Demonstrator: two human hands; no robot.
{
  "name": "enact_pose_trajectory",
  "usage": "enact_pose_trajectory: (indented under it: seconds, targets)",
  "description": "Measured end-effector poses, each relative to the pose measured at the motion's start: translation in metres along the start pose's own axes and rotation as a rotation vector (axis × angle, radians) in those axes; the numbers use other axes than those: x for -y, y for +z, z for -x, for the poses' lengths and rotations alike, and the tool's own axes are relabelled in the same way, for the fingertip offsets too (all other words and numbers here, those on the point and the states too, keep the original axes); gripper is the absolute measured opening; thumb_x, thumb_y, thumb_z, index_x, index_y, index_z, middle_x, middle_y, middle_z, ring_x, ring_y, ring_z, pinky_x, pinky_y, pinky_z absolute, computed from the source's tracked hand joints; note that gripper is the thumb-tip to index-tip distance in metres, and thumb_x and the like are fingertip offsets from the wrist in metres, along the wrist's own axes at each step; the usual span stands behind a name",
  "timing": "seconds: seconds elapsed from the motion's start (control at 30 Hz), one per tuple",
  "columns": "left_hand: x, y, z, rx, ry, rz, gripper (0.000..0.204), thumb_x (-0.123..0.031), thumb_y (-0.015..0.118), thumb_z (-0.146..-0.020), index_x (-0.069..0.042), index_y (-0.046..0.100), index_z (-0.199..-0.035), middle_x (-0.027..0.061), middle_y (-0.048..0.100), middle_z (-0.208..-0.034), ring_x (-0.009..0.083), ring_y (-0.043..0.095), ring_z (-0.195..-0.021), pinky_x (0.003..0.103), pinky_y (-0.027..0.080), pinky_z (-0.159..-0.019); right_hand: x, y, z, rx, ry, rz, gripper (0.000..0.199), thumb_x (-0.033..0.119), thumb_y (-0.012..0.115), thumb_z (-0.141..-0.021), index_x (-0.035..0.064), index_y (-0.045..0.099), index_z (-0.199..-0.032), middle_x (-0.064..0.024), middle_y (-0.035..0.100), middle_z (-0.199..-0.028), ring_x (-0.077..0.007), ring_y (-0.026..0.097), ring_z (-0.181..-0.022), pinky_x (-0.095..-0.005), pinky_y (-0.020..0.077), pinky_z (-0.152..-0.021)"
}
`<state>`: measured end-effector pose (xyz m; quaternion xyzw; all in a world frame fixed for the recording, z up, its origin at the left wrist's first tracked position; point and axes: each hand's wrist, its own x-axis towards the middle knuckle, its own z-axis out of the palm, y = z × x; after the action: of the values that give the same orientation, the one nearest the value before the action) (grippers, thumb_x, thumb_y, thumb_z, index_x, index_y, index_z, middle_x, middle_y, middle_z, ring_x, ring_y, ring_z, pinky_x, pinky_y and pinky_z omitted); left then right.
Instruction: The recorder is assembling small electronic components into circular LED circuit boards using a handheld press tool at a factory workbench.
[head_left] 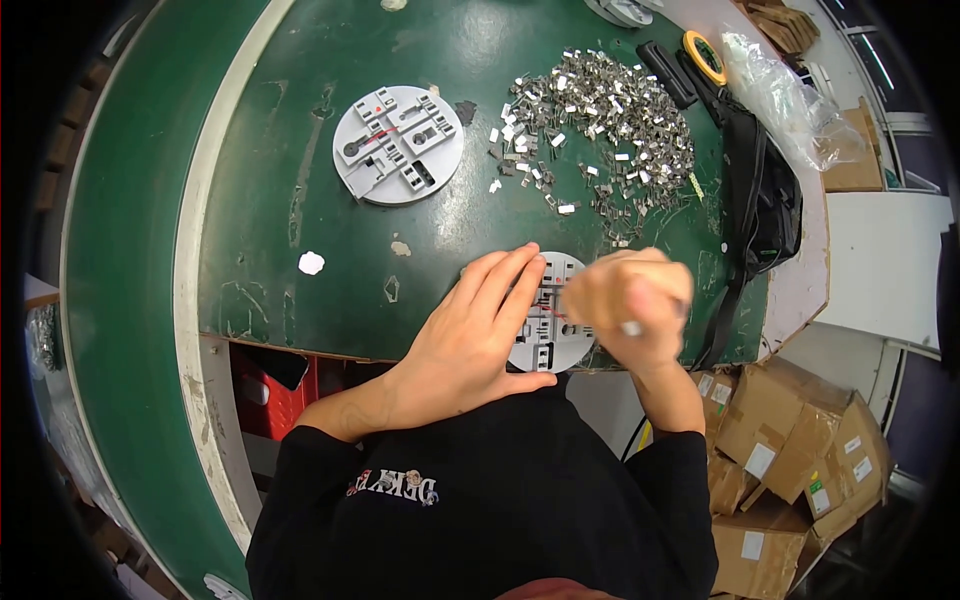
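A round grey plastic base [560, 345] with moulded slots and small metal parts lies at the table's near edge, in front of my body. My left hand [470, 325] rests flat along its left side, fingers stretched out and thumb by its lower rim. Over its right side is my right hand [635, 300], closed in a fist and blurred by motion. A small pale tip shows below the fist, but what the fingers hold is hidden. Farther left sits a second round grey base [398, 145], with slots, a red wire and metal pieces in it.
A heap of small metal clips [610, 120] spreads over the green table [270, 200]. At the right lie a black bag [765, 200], a yellow tape roll [704, 57] and clear plastic film [775, 95]. Cardboard boxes [785, 420] stand lower right; a red crate [270, 400] is beneath the table.
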<state>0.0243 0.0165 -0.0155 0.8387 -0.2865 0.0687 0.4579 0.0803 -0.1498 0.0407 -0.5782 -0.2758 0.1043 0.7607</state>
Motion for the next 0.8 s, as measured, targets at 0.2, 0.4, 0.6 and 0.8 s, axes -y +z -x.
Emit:
enact_pose_trajectory:
  seconds: [0.2, 0.4, 0.6, 0.8]
  targets:
    - [-0.002, -0.001, 0.001, -0.013, -0.012, -0.017, 0.091, -0.029, 0.084, -0.070, 0.012, 0.040, -0.139, 0.0288, 0.037, -0.145, 0.0395, 0.042, -0.128, 0.044, 0.040, -0.106, 0.032, -0.038, -0.024, -0.247, 0.076, 0.522, 0.006, 0.003, 0.060, -0.086, 0.0024, 0.063, -0.081, -0.0080, 0.059, -0.072, -0.0092, 0.036, -0.049, -0.0246, 0.0285, -0.046]
    - [0.000, -0.001, -0.001, -0.007, -0.010, -0.038, 0.091, -0.029, 0.084, -0.071, 0.011, 0.040, -0.140, 0.0297, 0.036, -0.146, 0.0401, 0.041, -0.129, 0.045, 0.040, -0.106, -0.014, -0.066, -0.020, 0.107, 0.019, 1.255, 0.017, -0.004, 0.069, -0.079, 0.0023, 0.066, -0.094, -0.0025, 0.063, -0.083, -0.0078, 0.044, -0.058, -0.0206, 0.0336, -0.052]
    - [-0.001, -0.001, 0.002, 0.003, -0.022, -0.058, 0.091, -0.030, 0.083, -0.071, 0.010, 0.040, -0.140, 0.0296, 0.036, -0.147, 0.0398, 0.040, -0.131, 0.045, 0.040, -0.107, 0.002, -0.058, -0.025, 0.007, 0.140, 1.127, 0.015, 0.000, 0.070, -0.080, 0.0001, 0.067, -0.094, -0.0056, 0.065, -0.091, -0.0148, 0.053, -0.064, -0.0269, 0.0442, -0.059]
    - [-0.002, -0.001, 0.001, 0.010, -0.025, -0.071, 0.091, -0.030, 0.083, -0.071, 0.010, 0.039, -0.141, 0.0286, 0.036, -0.148, 0.0389, 0.040, -0.132, 0.044, 0.040, -0.107, 0.010, -0.057, -0.025, -0.161, 0.404, 0.869, 0.018, -0.003, 0.071, -0.079, 0.0009, 0.066, -0.096, -0.0022, 0.063, -0.095, -0.0107, 0.048, -0.067, -0.0226, 0.0381, -0.060]
